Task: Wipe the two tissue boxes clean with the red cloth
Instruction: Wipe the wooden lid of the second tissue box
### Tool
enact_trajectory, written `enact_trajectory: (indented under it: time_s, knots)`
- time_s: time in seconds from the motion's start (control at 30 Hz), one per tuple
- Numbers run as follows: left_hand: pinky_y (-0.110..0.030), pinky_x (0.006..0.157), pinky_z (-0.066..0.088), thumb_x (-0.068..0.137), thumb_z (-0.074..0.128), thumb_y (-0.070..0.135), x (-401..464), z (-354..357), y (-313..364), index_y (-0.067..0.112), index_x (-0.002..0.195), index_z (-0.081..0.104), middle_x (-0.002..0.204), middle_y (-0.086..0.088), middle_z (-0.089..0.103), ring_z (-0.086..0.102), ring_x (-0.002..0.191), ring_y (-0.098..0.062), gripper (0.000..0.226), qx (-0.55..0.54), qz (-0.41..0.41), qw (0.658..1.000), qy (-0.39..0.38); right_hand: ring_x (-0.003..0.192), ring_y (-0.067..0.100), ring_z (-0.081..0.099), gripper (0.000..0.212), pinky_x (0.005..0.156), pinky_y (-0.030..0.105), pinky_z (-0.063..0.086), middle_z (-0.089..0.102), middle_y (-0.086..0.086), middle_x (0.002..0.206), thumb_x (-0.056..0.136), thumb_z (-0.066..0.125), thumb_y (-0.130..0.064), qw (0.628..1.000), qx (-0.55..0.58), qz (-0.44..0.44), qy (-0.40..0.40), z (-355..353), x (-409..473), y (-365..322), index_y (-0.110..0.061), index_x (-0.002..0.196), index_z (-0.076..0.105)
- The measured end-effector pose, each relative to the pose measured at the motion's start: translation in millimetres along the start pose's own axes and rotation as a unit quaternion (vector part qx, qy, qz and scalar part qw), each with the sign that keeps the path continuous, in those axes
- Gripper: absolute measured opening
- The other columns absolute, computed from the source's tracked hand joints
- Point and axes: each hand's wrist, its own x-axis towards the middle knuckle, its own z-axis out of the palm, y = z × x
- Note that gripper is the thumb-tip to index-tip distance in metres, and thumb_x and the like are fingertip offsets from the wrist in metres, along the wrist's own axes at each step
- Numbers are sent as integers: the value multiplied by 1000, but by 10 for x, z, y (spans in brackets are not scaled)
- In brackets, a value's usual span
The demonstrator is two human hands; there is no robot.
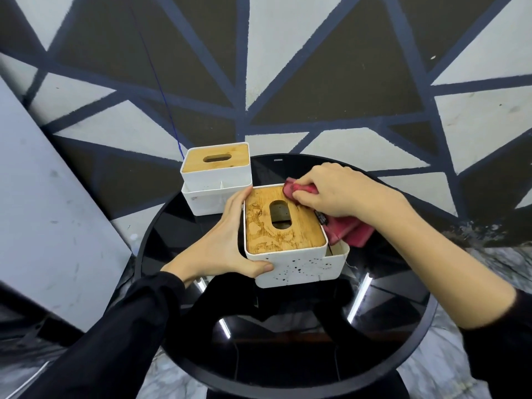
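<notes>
On a round table (403, 335), the near tissue box (288, 249) sits between two hands, the far tissue box (216, 180) behind it to the left.

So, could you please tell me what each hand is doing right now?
Left hand: grips the near tissue box.
Right hand: holds the red cloth on that box's lid.

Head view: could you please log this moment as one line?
left hand grips near tissue box | right hand presses red cloth on its lid | far tissue box untouched
</notes>
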Motion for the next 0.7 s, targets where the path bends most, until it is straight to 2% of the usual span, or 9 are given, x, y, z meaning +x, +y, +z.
enact_trajectory:
  time_s: [0.1, 0.2, 0.23, 0.3, 0.33, 0.4, 0.47, 0.57, 0.7]
  knots:
    - [-45, 127, 35, 62, 93, 53, 5, 17, -1, 40, 163, -6, 165, 13, 12, 25, 155, -7, 141, 0, 1, 1000, 6, 92, 29, 56, 36, 75, 37, 41, 47, -6, 85, 101, 47, -54, 1000, -10, 1, -12, -12, -82, 7, -33, 123, 68]
    - [-43, 127, 35, 62, 92, 54, -1, 34, -14, 42, 162, -8, 165, 14, 10, 24, 155, -6, 142, -4, 3, 1000, 2, 84, 25, 52, 21, 70, 35, 37, 40, -11, 78, 100, 50, -54, 999, 5, -5, -39, -73, -319, -57, -39, 92, 62]
    - [-42, 127, 35, 62, 92, 54, 1, 37, -23, 43, 162, -9, 165, 13, 10, 24, 155, -6, 142, -6, 3, 1000, 1, 79, 22, 51, 24, 67, 35, 37, 40, -12, 77, 100, 51, -53, 999, 12, -8, -50, -115, -431, -105, -41, 79, 53]
    - [-42, 127, 34, 62, 92, 54, 6, 42, -32, 44, 162, -9, 165, 13, 11, 24, 155, -4, 142, -12, 1, 1000, 0, 71, 19, 50, 32, 63, 34, 37, 42, -12, 75, 102, 51, -49, 997, 10, -14, -71, -174, -686, -190, -42, 71, 45]
    - [-42, 127, 34, 62, 92, 53, 8, 45, -31, 43, 162, -8, 166, 13, 11, 24, 155, -4, 142, -15, 1, 1000, 1, 70, 18, 50, 29, 63, 35, 39, 45, -11, 77, 103, 50, -47, 997, 7, -11, -77, -195, -807, -230, -40, 74, 52]
    - [-42, 127, 35, 62, 92, 52, 8, 53, -30, 43, 162, -7, 166, 12, 12, 25, 155, -4, 141, -15, 5, 1000, 4, 77, 20, 56, 25, 69, 35, 45, 50, -7, 90, 105, 45, -47, 996, -24, -5, -88, -207, -978, -271, -40, 106, 69]
    - [-44, 126, 36, 62, 92, 52, -2, 56, -33, 41, 163, -4, 165, 11, 15, 26, 155, -5, 140, -10, 8, 1000, 14, 84, 22, 57, 35, 73, 34, 43, 48, -8, 97, 105, 43, -50, 995, -56, -3, -81, -216, -984, -276, -41, 130, 65]
    - [-45, 126, 36, 61, 94, 51, -11, 53, -44, 41, 163, -1, 165, 12, 18, 29, 154, -5, 140, -12, 8, 1000, 23, 87, 22, 55, 36, 71, 34, 38, 47, -8, 94, 103, 46, -54, 997, -49, 2, -63, -180, -795, -249, -43, 131, 65]
    - [-46, 125, 37, 59, 96, 52, -4, 18, -60, 41, 162, 1, 164, 11, 21, 31, 154, -8, 140, -11, 7, 1000, 18, 88, 24, 50, 41, 75, 35, 35, 49, -4, 102, 101, 45, -59, 999, -29, 22, -8, -40, -314, -67, -41, 133, 63]
